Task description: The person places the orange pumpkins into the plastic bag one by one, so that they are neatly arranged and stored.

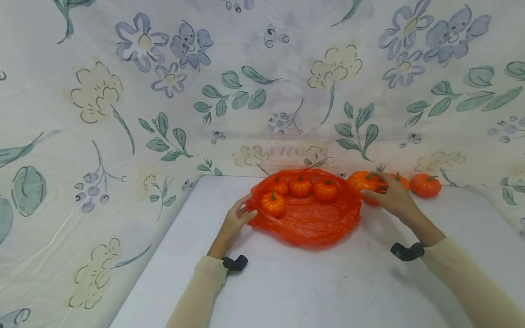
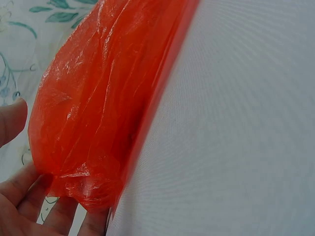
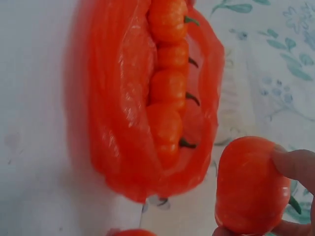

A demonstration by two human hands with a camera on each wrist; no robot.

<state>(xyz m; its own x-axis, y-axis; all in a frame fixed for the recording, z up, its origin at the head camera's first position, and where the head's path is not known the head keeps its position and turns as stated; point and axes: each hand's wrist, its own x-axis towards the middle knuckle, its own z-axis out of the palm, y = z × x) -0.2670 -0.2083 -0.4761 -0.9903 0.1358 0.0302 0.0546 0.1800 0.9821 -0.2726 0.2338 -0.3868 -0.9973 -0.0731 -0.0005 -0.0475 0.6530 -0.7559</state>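
One pumpkin (image 3: 251, 187) is gripped by right hand (image 1: 393, 196); left hand (image 1: 234, 222), thumb apart, touches bag (image 1: 313, 221); faint lettering (image 1: 285, 151) unreadable.

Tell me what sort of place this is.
Probably an indoor corner set up for recording handwork, though the wider room is out of view: a white table backed by floral-printed sheeting, and black wrist cameras being worn.

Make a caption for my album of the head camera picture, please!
Left hand touches an open red bag with four orange pumpkins inside; right hand holds another pumpkin beside it.
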